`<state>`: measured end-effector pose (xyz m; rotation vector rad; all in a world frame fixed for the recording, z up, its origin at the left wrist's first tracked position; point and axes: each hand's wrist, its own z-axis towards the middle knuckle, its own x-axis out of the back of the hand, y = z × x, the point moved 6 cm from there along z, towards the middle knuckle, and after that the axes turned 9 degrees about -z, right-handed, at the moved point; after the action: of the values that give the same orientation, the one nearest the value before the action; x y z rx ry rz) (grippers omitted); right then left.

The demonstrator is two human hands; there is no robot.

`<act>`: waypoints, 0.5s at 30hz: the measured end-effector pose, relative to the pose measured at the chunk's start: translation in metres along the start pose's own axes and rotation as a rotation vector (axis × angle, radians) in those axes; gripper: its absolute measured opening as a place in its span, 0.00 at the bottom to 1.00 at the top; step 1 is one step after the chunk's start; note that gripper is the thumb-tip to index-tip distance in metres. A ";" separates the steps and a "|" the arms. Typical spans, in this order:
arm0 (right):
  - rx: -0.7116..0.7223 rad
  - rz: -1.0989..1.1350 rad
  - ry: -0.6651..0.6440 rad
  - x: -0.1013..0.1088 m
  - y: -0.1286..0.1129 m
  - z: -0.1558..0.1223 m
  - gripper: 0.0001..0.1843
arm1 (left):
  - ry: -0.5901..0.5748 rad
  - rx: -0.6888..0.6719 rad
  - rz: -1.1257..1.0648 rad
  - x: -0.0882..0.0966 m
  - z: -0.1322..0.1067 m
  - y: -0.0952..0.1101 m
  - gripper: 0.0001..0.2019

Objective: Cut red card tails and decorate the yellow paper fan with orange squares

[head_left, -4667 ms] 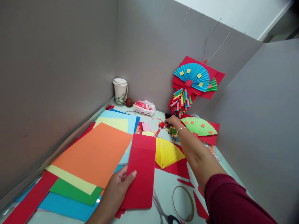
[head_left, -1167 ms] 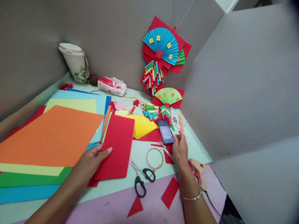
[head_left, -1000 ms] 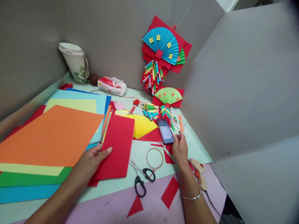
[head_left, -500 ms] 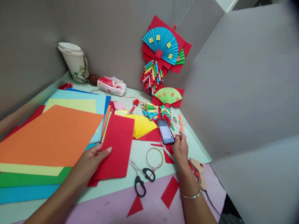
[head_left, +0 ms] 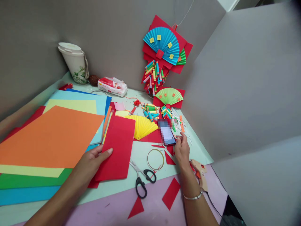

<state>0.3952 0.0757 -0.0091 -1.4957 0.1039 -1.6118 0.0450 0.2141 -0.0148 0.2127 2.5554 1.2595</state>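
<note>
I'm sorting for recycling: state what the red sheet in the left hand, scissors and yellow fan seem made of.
Red sheet: matte card or thick paper, by its crisp edges. Scissors: shiny grey blades suggest metal; smooth black handles, probably plastic. Yellow fan: matte paper, sharply pleated.

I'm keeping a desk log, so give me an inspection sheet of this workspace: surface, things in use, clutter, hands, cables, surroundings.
Surface: pale green sheet over a purple tabletop.
Things in use: red card and phone.
Clutter: scissors, tape ring and red scraps toward the front; stacked coloured paper on the left.
Hands: left hand grips the red card by its left edge; right hand is at the phone's lower right edge, contact unclear.
Cables: one dark cable runs from the glue gun toward the bottom right.
Surroundings: grey walls, a hanging fan decoration, a lidded cup and a tissue pack.
</note>
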 end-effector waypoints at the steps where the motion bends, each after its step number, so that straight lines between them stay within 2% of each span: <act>1: 0.013 -0.007 0.007 0.000 -0.002 0.000 0.29 | -0.003 0.001 -0.002 0.001 0.001 -0.001 0.28; 8: 0.115 -0.050 0.048 0.002 -0.012 -0.002 0.29 | -0.023 0.010 -0.003 0.003 0.005 -0.003 0.30; 15: 0.163 -0.122 0.000 -0.008 -0.020 0.003 0.33 | 0.000 0.033 -0.012 0.000 -0.001 0.001 0.32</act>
<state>0.3857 0.0936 -0.0022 -1.3991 -0.1181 -1.6746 0.0449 0.2138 -0.0136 0.2042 2.5755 1.2136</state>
